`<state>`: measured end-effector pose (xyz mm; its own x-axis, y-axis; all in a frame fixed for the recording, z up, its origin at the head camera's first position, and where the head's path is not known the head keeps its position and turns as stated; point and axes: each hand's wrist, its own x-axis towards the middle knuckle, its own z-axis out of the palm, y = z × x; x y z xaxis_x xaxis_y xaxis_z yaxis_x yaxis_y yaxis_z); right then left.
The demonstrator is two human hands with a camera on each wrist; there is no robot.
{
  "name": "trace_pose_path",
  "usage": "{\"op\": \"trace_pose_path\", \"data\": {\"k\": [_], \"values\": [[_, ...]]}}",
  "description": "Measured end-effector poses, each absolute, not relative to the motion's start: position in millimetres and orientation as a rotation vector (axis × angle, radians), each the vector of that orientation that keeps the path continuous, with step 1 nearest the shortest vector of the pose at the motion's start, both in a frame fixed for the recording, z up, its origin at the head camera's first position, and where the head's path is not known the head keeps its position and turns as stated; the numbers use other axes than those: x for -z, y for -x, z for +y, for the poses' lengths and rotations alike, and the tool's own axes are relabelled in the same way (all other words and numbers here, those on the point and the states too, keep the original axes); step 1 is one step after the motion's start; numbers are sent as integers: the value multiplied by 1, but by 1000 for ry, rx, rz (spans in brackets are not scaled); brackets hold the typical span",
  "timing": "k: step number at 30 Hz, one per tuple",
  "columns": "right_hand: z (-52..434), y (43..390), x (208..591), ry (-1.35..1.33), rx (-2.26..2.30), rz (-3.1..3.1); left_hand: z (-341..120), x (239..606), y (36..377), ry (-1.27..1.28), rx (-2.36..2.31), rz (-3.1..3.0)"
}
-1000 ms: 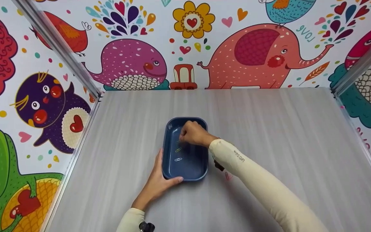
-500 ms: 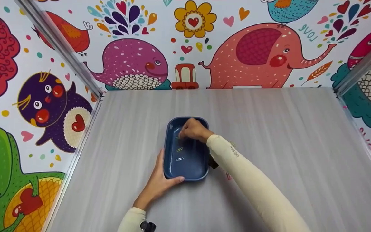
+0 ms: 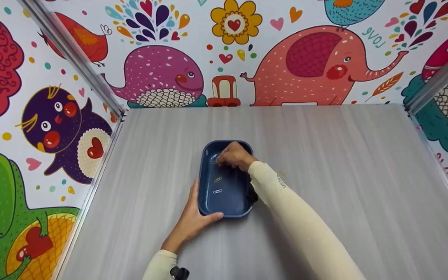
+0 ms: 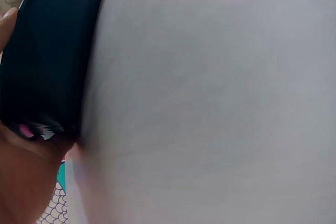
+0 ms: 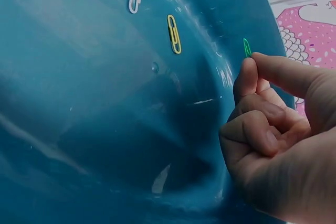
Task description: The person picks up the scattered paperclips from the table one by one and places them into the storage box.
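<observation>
A dark blue rectangular tray lies on the table. My left hand grips its near left corner, thumb along the near rim and fingers along the left side; the left wrist view shows the tray's outer wall against that hand. Over the tray's far part, my right hand pinches a green paper clip between thumb and index finger, other fingers curled. A yellow paper clip and a white paper clip lie on the tray floor.
On the table, a yellowish paper clip lies right of the tray, beside the right sleeve. Patterned walls with metal corner posts enclose the table at the back and sides.
My right hand stays over the far part of the tray, its forearm swinging slightly left. A red paper clip on the table has passed from sight behind the forearm. My left hand keeps its hold.
</observation>
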<state>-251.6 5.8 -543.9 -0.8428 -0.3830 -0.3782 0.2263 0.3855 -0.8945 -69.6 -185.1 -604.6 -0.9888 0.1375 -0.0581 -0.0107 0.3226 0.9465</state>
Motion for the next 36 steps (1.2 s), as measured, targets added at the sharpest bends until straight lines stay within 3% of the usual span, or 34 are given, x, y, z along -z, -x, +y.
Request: {"op": "trace_pose_path", "data": {"k": [16,36], "values": [[8,266,572,162,1318,2336,-177,606,72,-126,-1761,2449],[15,241,518,601,1193,2474,-186,606,70,-122,-1753,2459]]}}
